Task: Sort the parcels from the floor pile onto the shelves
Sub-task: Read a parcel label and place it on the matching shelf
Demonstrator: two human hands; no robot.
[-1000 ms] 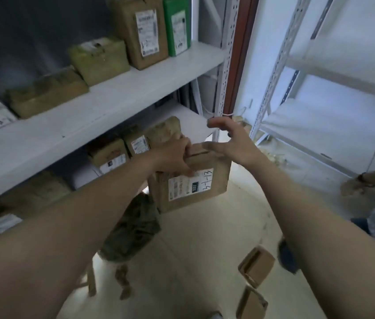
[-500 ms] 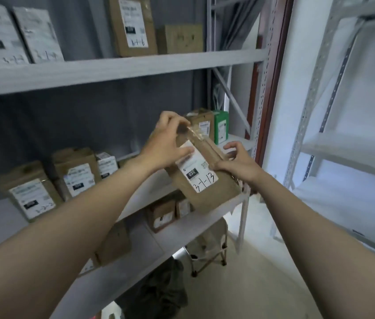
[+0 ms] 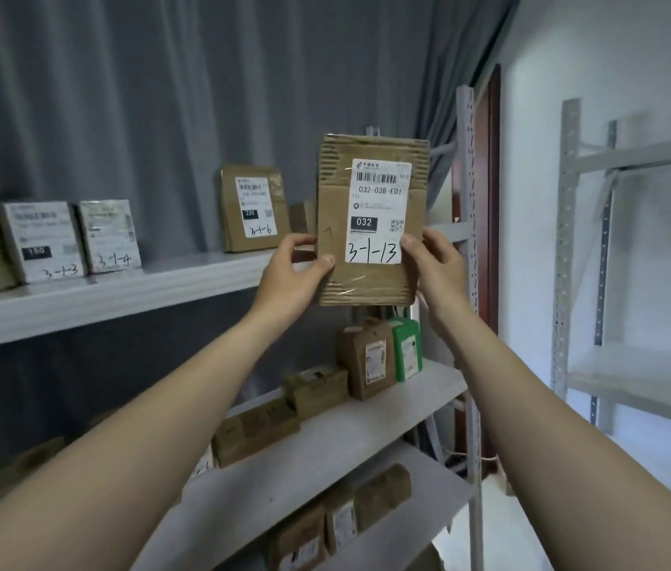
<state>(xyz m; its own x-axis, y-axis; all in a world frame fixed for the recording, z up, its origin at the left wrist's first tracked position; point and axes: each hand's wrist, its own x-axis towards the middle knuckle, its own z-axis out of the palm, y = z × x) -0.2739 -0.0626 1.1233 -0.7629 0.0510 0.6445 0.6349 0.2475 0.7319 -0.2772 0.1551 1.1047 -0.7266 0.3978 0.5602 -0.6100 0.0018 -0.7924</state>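
Top shelf (image 3: 128, 296): pale board carrying two grey-white parcels marked 3-1-3 (image 3: 41, 241) and 3-1-4 (image 3: 109, 236), standing just beside each other; a brown parcel marked 3-1-6 (image 3: 252, 208) is standing upright further right.
Middle shelf (image 3: 367, 430): bearing a flat brown box (image 3: 255, 436), a squat olive box (image 3: 317, 389), a tall brown carton (image 3: 369, 358) and a green box (image 3: 407, 350) touching it.
Bottom shelf (image 3: 420, 525): brown parcels (image 3: 342, 525) are sitting in a row.
Right rack (image 3: 647, 385): grey boards, blurred.
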